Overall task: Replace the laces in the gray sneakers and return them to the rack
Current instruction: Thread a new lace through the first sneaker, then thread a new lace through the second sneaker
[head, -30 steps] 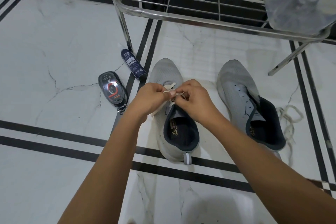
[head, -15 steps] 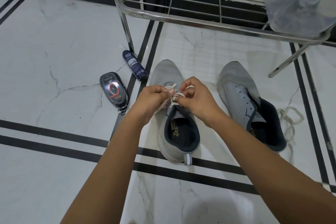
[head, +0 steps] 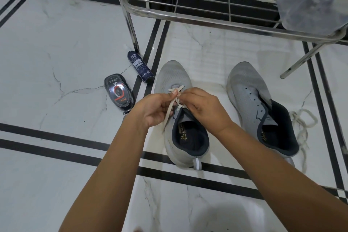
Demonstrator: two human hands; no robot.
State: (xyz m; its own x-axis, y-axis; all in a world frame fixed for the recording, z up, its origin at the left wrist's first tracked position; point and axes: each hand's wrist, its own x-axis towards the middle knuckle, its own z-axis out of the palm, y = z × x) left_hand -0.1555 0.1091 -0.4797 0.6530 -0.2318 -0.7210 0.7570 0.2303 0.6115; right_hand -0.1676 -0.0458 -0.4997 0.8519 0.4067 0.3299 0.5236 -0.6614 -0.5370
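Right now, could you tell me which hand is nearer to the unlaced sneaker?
Right. The right hand is just left of the unlaced sneaker, over the other sneaker; the left hand lies farther left.

black oval case (head: 118, 92): white script, upside-down, reads like "Helios"; smaller lines above it illegible | laced sneaker's insole (head: 185, 135): gold logo and letters starting "ADAP", rest too small to read | unlaced sneaker's insole (head: 265, 133): gold print, partly hidden, unreadable | dark spray can (head: 140, 67): white label text, too small to read
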